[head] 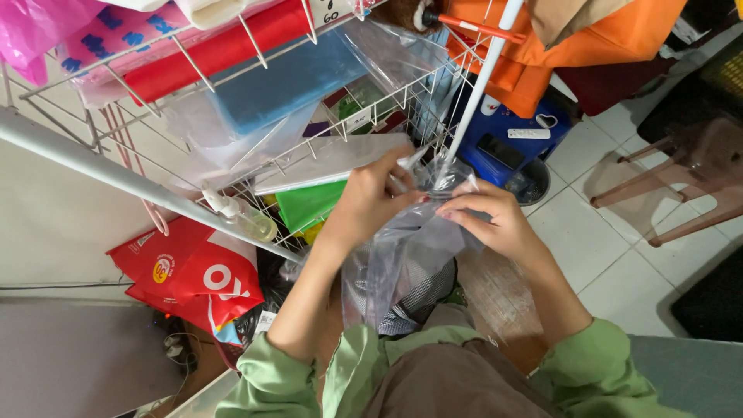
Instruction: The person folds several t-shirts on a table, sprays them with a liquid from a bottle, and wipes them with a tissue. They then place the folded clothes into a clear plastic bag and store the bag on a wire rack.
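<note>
Closest to the person, two green sleeves [576, 370] reach forward, and between the forearms hangs a clear plastic bag [402, 259] with a dark checked cloth [414, 302] showing through its lower part. Both hands grip the bag at its top edge. The left hand [368, 203] is clenched on the bag's upper left rim, fingers curled over the plastic, with a thin white stick-like thing [410, 161] poking out above the knuckles; whether the hand pinches it too I cannot tell. The right hand [487, 213] pinches the opposite rim, fingertips [453, 210] pressed into the crumpled film, so the mouth of the bag sits stretched between the two grips.

Just left of the left hand, lower on a white wire rack [422, 101], lies a green sheet pack [309, 205], and beside that a small pump bottle [244, 217] of pale liquid. Further left and below the grip slumps a red and white plastic bag [197, 275].

Above the hands, the rack holds a white flat board [333, 159], then blue sheets [290, 85] and a red roll [220, 50] further up. A white pole [480, 85] rises just beyond the bag's mouth. Past it sits a blue box [515, 143], with orange cloth [573, 39] above. Well right of the right hand, a brown plastic stool [689, 174] stands on the white tiled floor [611, 232].
</note>
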